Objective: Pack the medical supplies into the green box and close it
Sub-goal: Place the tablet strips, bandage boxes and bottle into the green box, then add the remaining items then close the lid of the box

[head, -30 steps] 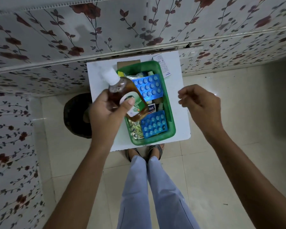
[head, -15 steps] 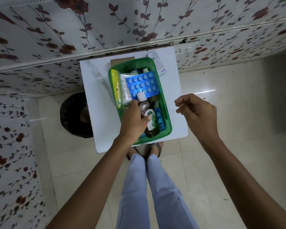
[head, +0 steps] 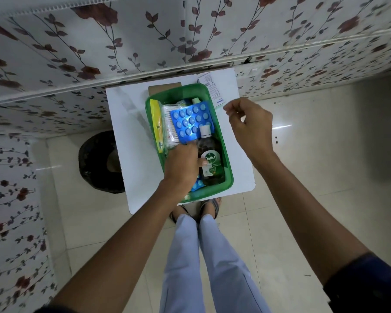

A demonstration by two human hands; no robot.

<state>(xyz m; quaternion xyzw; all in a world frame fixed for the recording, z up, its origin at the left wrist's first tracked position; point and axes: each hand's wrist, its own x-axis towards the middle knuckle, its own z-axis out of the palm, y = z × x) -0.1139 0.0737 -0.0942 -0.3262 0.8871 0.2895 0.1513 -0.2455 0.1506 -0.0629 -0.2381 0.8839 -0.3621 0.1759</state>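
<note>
Now bottle (head: 210, 157) (Dettol) inside green box (head: 226, 141)

Soft, even indoor light. A bright streak of glare lies on the glossy floor tiles (head: 282, 126) at right. The far right corner falls dim. Wide-angle distortion bends the wall trim (head: 145, 73). The centre is sharp; the near edges blur slightly.

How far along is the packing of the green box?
Done: pill sheet, cotton buds and yellow packet lie in the green box. In hand: the left hand settles the brown bottle inside. Left: the white packet on the table, and closing; no lid shows.
</note>
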